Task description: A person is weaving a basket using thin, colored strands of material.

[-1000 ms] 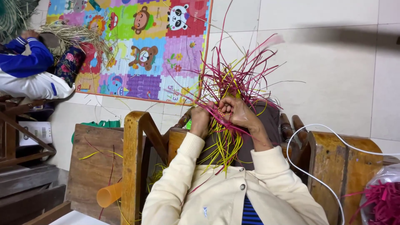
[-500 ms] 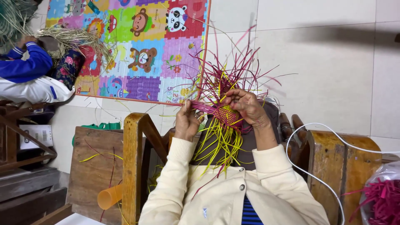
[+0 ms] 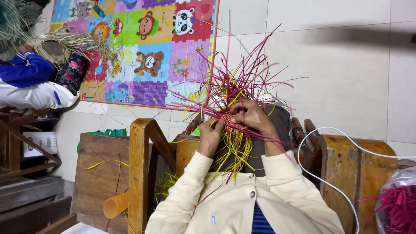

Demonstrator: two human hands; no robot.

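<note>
Here pink and yellow woven strips (image 3: 236,97) splay loosely above both hands (image 3: 234,125)

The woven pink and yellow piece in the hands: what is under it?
Under the woven piece, loose yellow strips hang over a dark lap. The left hand and right hand cover its edges; its underside is hidden.

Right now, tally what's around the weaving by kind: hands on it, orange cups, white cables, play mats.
Hands on the woven strips: 2, left hand and right hand
Orange cup: 1
White cable: 1
Play mat: 1
Total: 5
</note>
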